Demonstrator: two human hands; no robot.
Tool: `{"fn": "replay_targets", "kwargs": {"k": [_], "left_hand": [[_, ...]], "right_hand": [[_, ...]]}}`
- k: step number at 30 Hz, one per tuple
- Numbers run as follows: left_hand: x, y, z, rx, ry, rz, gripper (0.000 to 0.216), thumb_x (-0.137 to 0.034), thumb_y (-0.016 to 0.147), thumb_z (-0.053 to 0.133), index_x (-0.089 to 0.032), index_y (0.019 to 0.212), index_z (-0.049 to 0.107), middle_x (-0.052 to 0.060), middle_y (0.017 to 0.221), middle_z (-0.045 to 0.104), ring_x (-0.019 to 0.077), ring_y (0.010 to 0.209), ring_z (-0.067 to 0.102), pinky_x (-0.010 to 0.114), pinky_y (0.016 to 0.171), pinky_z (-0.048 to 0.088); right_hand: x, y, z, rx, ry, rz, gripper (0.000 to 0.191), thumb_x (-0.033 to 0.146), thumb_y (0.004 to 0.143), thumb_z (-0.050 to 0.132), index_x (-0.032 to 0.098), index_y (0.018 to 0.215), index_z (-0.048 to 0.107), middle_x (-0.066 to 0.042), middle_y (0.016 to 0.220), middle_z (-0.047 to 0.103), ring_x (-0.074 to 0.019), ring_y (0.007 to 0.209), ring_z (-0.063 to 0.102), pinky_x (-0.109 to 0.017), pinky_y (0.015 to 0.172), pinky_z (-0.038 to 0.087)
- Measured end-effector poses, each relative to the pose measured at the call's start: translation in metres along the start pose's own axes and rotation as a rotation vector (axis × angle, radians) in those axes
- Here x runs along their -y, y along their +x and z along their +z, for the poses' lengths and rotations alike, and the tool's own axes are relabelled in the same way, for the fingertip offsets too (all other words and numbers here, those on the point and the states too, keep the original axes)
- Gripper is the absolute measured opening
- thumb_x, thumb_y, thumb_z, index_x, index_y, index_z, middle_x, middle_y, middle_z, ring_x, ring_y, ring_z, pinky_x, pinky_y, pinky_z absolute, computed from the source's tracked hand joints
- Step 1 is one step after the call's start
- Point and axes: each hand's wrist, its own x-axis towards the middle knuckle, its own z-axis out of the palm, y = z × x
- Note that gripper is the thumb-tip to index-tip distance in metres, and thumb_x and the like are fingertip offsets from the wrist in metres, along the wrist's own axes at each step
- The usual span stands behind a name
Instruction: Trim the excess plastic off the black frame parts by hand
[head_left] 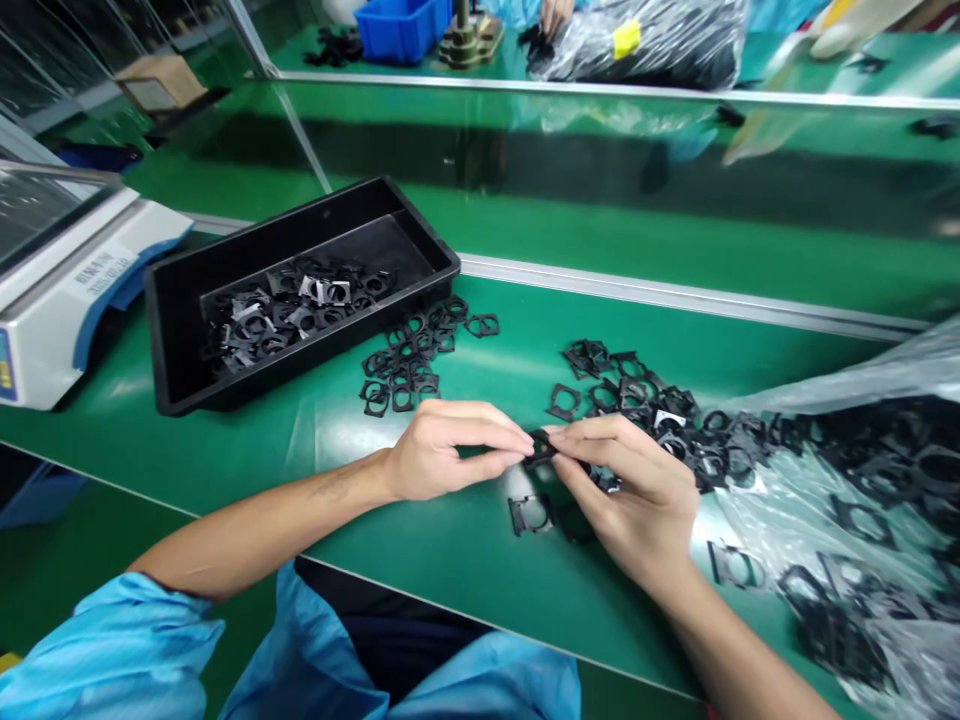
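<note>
- Well, the left hand (442, 450) and right hand (630, 490) pinch one small black plastic frame (541, 447) between their fingertips, above the green worktop (465, 560).
- A modest batch of frames lies in the black tray (330, 215).
- Loose frames spread across the worktop.
- Far more lie in the clear plastic bag (757, 520).

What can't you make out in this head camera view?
Head view, black frame piece: mostly hidden by the fingers of the left hand and right hand.
Head view, scale display: cut off by the left edge.
Head view, co-worker's hand: arm cut off by the top edge.
</note>
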Motion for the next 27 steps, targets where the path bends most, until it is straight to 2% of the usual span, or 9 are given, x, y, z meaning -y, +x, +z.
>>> {"fn": "replay_targets", "kwargs": {"k": [5, 13, 21, 27], "left_hand": [[0.0003, -0.0008, 0.0002, 0.008, 0.016, 0.017, 0.01, -0.01, 0.089, 0.069, -0.013, 0.094, 0.077, 0.009, 0.091, 0.081, 0.0136, 0.084, 0.077, 0.02, 0.08, 0.062], [0.001, 0.0007, -0.0013, 0.037, -0.052, -0.121, 0.007, -0.013, 0.088, 0.071, -0.013, 0.091, 0.077, 0.008, 0.087, 0.08, 0.0129, 0.079, 0.076, 0.02, 0.076, 0.061], [0.002, -0.0014, -0.0001, 0.018, 0.001, -0.009, 0.012, -0.013, 0.089, 0.07, -0.014, 0.099, 0.077, 0.009, 0.094, 0.08, 0.0141, 0.086, 0.077, 0.022, 0.081, 0.062], [0.0025, -0.0018, 0.0007, 0.005, 0.021, -0.006, 0.013, -0.012, 0.089, 0.07, -0.014, 0.1, 0.077, 0.009, 0.095, 0.081, 0.014, 0.087, 0.077, 0.022, 0.081, 0.063]], "right_hand": [[0.0018, -0.0001, -0.0007, 0.006, 0.0, 0.05, 0.019, 0.008, 0.085, 0.074, 0.025, 0.09, 0.077, -0.004, 0.089, 0.077, -0.0192, 0.08, 0.075, -0.033, 0.077, 0.063], [0.0027, -0.0011, -0.0006, 0.009, -0.007, 0.03, 0.018, 0.008, 0.085, 0.074, 0.025, 0.09, 0.077, -0.004, 0.089, 0.077, -0.0193, 0.08, 0.075, -0.033, 0.075, 0.062], [0.0041, 0.0025, -0.0015, 0.005, 0.008, 0.104, 0.018, 0.007, 0.083, 0.074, 0.024, 0.086, 0.077, -0.003, 0.086, 0.077, -0.0183, 0.078, 0.073, -0.032, 0.075, 0.061], [0.0035, 0.0022, -0.0014, 0.003, 0.012, 0.104, 0.017, 0.008, 0.083, 0.073, 0.024, 0.085, 0.077, -0.003, 0.086, 0.078, -0.019, 0.078, 0.074, -0.033, 0.076, 0.061]]}}
